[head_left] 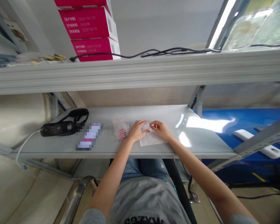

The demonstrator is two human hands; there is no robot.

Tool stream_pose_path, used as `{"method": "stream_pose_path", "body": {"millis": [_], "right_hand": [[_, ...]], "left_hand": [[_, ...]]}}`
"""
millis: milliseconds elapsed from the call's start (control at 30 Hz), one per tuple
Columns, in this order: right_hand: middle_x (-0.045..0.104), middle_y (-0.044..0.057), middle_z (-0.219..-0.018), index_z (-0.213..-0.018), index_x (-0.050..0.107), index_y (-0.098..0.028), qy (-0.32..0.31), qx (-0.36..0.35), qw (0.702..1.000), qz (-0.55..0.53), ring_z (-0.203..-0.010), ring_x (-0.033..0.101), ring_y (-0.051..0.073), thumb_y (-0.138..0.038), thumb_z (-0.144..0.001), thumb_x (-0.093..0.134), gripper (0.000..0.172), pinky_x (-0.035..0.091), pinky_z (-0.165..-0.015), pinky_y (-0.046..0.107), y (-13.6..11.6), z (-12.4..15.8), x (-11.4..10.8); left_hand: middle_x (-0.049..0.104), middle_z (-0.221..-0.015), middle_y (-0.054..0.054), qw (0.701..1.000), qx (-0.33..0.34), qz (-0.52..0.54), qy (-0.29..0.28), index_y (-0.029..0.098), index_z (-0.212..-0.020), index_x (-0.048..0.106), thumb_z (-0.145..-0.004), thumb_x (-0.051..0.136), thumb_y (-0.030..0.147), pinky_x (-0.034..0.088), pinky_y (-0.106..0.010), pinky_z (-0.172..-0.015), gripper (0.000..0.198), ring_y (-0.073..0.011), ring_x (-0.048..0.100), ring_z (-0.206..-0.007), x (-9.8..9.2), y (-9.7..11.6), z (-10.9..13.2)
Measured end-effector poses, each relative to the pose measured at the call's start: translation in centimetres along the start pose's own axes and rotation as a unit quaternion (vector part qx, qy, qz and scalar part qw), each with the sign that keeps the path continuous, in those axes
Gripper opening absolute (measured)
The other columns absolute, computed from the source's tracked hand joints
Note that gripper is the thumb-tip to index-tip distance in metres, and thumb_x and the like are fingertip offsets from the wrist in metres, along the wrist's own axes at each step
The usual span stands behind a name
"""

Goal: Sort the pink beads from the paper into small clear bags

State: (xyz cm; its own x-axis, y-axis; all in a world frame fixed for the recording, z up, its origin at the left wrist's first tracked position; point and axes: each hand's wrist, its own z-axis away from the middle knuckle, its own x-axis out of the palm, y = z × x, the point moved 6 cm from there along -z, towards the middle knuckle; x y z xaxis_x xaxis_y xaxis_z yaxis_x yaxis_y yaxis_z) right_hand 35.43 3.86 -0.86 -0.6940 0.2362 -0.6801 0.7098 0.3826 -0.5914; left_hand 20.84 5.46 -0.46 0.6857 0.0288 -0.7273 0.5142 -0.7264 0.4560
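On the grey tabletop (112, 149), a clear plastic bag (151, 139) lies flat beneath both hands. My left hand (138, 130) rests at the bag's upper left part, thumb and fingers apart, with the fingertips on the plastic. At the bag's upper right, my right hand (160, 129) has its thumb and index finger pinched together; whatever they hold is too small to make out. Just left of my left hand are small zip bags (118, 125) with pink-red beads (122, 134) inside.
A black headset-like device (60, 128) with a white cable and a blurred phone (90, 136) lie on the left. Overhead, a shelf (140, 73) holds pink boxes (86, 23) and a black cable (168, 51). White devices (259, 143) sit on a blue surface at right.
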Motion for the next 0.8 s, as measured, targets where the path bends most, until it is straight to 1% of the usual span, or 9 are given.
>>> {"method": "stream_pose_path", "body": {"millis": [200,367,567,700,800], "right_hand": [[0.062,0.002,-0.074,-0.092,0.067,-0.019,-0.014,0.009,1.000,0.001,-0.058,0.050,0.011,-0.031,-0.080,0.050,0.024,0.037,-0.058,0.022,0.0,0.0,0.1],[0.061,0.001,-0.071,-0.088,0.067,-0.019,-0.013,0.024,0.999,0.029,-0.057,0.049,0.010,-0.030,-0.077,0.052,0.021,0.036,-0.056,0.022,0.2,0.0,-0.1],[0.062,0.001,-0.071,-0.078,0.066,-0.019,-0.045,-0.004,0.996,0.074,-0.058,0.050,0.011,-0.034,-0.077,0.054,0.020,0.034,-0.056,0.022,-0.3,0.3,0.3],[0.064,0.001,-0.075,-0.082,0.067,-0.019,-0.066,-0.016,0.992,0.108,-0.061,0.053,0.011,-0.038,-0.078,0.054,0.023,0.035,-0.058,0.022,-0.6,0.5,0.5],[0.065,0.002,-0.075,-0.084,0.067,-0.020,-0.076,-0.013,0.985,0.155,-0.062,0.055,0.013,-0.042,-0.079,0.053,0.027,0.034,-0.059,0.023,-1.0,0.6,0.6]], "left_hand": [[0.059,-0.115,-0.005,1.000,-0.005,-0.004,-0.004,0.020,-0.116,0.055,-0.075,0.064,0.029,0.040,-0.036,-0.098,0.043,-0.0193,0.049,-0.110,0.0,0.0,0.0],[0.059,-0.116,-0.005,1.000,-0.016,-0.012,-0.012,0.020,-0.116,0.055,-0.074,0.065,0.028,0.040,-0.036,-0.098,0.043,-0.0198,0.049,-0.110,0.1,-0.2,-0.1],[0.059,-0.115,-0.005,0.999,-0.020,-0.033,0.006,0.018,-0.116,0.055,-0.073,0.064,0.022,0.040,-0.033,-0.098,0.044,-0.0190,0.049,-0.109,0.1,-0.6,0.0],[0.059,-0.116,-0.005,0.998,-0.037,-0.042,0.013,0.017,-0.116,0.055,-0.073,0.063,0.021,0.039,-0.034,-0.098,0.044,-0.0196,0.048,-0.110,-0.1,-0.8,0.0],[0.058,-0.117,-0.005,0.998,-0.042,-0.039,0.006,0.019,-0.116,0.055,-0.073,0.063,0.021,0.038,-0.035,-0.099,0.044,-0.0198,0.048,-0.110,-0.1,-0.8,0.0]]}}
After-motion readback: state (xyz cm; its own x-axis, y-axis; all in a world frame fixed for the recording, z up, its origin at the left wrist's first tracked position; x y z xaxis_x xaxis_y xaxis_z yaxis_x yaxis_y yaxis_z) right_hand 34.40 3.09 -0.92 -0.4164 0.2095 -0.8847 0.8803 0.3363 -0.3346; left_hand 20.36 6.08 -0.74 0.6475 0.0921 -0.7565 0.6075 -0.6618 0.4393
